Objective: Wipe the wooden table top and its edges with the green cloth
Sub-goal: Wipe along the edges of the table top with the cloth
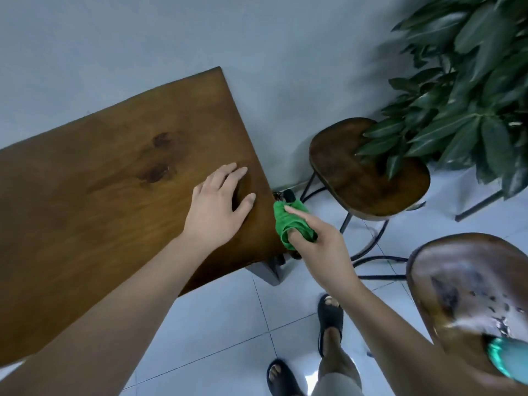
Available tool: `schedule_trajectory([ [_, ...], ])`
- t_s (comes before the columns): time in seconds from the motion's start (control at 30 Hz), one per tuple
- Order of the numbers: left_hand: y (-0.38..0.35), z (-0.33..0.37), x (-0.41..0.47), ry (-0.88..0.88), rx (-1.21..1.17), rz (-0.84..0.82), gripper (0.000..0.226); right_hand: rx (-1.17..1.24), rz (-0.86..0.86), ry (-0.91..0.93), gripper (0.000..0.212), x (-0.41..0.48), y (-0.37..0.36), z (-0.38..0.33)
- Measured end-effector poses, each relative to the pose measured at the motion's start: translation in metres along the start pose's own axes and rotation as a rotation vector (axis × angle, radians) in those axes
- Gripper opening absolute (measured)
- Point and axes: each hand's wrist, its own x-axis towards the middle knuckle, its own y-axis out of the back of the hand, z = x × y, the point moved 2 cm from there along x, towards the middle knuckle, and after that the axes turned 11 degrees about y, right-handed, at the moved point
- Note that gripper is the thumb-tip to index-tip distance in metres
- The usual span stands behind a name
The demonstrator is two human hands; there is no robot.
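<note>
Green cloth is bunched into a wad against the right-hand side edge of the wooden table, close to the near corner; its long axis runs along that edge, from near-left to far-right in view. Right hand grips it: fingers curled into the folds, index finger extended on top, pointing along the edge toward the wall. So clamped on the cloth, pressing it to the edge. Left hand lies palm-down on the table top just inside the same edge, fingers spread flat, holding nothing, near the cloth but not touching it. Table top is dark brown with two darker knots, long axis running diagonally up-right to the grey wall. Grey table leg under the near corner. Beyond the edge: two round wooden stools on black metal frames, one near right with a teal object, blurred. Leafy plant overhangs the far stool. White tiled floor, person's feet in dark sandals below.
</note>
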Motion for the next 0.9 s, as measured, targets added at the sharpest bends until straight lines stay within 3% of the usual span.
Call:
schedule_trajectory([
  [0.2,-0.007,-0.016,-0.039,-0.025,0.032,0.009,0.059,0.034,0.097,-0.055,0.044,-0.042,0.000,0.004],
  [0.4,-0.014,-0.015,-0.042,-0.014,0.052,0.044,0.061,0.067,-0.007,-0.085,0.033,0.025,0.002,0.000],
  [0.67,-0.015,-0.014,-0.042,0.016,0.087,0.051,0.058,-0.117,-0.040,0.039,0.039,0.137,-0.028,-0.018],
  [0.9,-0.014,-0.012,-0.042,0.028,0.091,0.028,0.058,-0.099,-0.034,0.026,0.043,0.148,-0.032,-0.017],
])
